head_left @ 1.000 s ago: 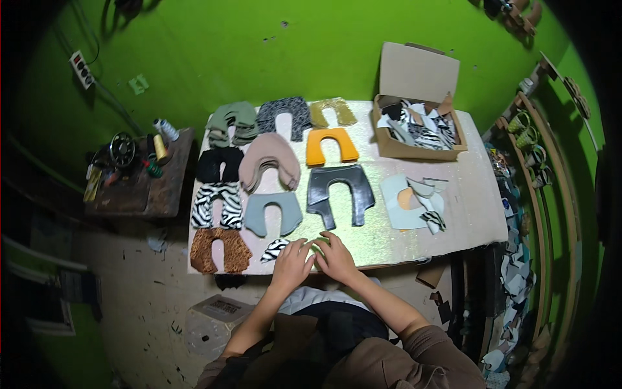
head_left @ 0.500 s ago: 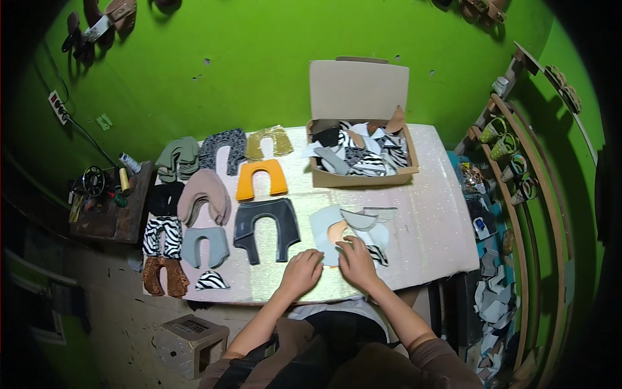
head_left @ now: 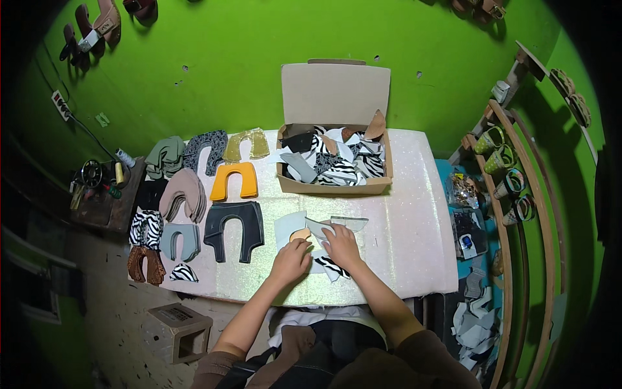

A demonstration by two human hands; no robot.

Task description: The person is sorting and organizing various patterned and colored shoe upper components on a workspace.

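A small loose pile of material scraps lies before me on the table. My left hand (head_left: 291, 260) has its fingers curled at the lower edge of a curved tan piece (head_left: 300, 235), seemingly gripping it; the fingertips are partly hidden. Beneath is a pale grey-blue sheet (head_left: 286, 223). Just to the right, my right hand (head_left: 342, 246) pinches a pointed grey scrap (head_left: 317, 227), which is tilted up from the pile. A zebra-print scrap (head_left: 332, 267) sticks out below that hand, and a flat grey piece with a dark edge (head_left: 350, 223) rests beyond it.
An open cardboard box (head_left: 334, 188) of mixed scraps stands at the back. U-shaped cut pieces lie at left, including orange (head_left: 234, 172) and black ones (head_left: 211, 227). A sewing machine (head_left: 92, 174) is at far left, a stool (head_left: 175, 329) below, a wooden rack (head_left: 528, 194) at right.
The view has shifted, so the table sits further left. My left hand has come up to the tan piece. My right hand has left it and now lifts the grey scrap.
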